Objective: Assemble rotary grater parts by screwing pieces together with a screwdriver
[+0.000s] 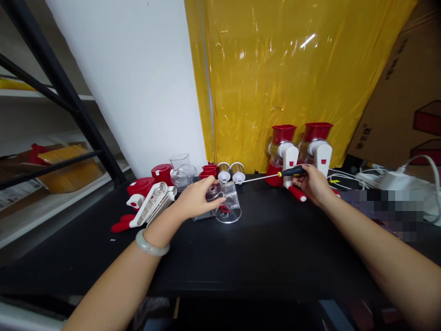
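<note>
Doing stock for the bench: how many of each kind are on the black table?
Assembled red-and-white grinders: 2
Metal drums: 2
Screwdrivers, in right hand: 1
Clear housings, under left hand: 1
Total: 6, loose parts at left uncounted.

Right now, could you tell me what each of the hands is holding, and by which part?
The left hand grips the clear plastic housing from above; the right hand holds the screwdriver by its black-and-yellow handle.

pixelated patch at right, clear housing partly behind left hand
</note>
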Motion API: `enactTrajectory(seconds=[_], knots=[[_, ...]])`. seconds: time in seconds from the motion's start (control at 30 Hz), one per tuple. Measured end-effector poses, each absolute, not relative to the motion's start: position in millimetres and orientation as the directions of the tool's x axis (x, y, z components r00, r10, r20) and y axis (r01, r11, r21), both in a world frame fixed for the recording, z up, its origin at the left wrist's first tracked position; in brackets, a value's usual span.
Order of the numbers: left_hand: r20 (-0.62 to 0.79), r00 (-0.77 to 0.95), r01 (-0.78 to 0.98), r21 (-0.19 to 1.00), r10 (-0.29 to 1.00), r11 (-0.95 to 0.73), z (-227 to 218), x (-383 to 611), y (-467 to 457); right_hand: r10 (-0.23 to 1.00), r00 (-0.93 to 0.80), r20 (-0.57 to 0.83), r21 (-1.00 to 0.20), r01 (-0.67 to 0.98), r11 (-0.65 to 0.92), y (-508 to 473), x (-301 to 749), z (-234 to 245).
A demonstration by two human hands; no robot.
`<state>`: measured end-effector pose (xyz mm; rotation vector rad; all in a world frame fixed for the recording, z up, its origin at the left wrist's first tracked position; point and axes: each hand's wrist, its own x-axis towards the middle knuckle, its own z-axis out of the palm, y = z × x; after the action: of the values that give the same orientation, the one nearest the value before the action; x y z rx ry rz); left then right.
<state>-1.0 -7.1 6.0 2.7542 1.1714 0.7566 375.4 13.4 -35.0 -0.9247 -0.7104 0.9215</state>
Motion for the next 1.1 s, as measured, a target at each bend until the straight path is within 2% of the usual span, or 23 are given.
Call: enactTrajectory(seconds=[0.13,0.27,0.73,0.87,1.0,1.1], knots=[[0.416,0.591,0.665,0.234,0.691,-0.709,5.2,-1.4,-5.8,0.884,0.445,0.145,-0.915,-0.28,0.291,16.8,378.5,-40.0],[0.426,0.591,0.657,0.238,0.685,-0.715,4.4,-1.8,-5.1,0.862,0.438,0.254,-0.92,-0.166,0.356,18.5,380.0,-44.8],[0.413,0.596,0.66,0.238,0.689,-0.713,5.5,-1.4,-6.0,0.891,0.431,0.139,-0.904,-0.312,0.291,13.6,375.6,-38.1],[0.41,0.595,0.661,0.24,0.691,-0.711,5.3,-1.3,-5.9,0.877,0.453,0.161,-0.926,-0.238,0.293,16.9,378.9,-42.4],[0.416,0.591,0.657,0.248,0.691,-0.712,5.1,-1.1,-5.8,0.862,0.436,0.26,-0.931,-0.123,0.344,18.5,382.1,-46.5],[0.415,0.589,0.66,0.248,0.693,-0.709,5.7,-0.8,-6.3,0.858,0.43,0.279,-0.919,-0.139,0.369,16.9,380.5,-45.6]])
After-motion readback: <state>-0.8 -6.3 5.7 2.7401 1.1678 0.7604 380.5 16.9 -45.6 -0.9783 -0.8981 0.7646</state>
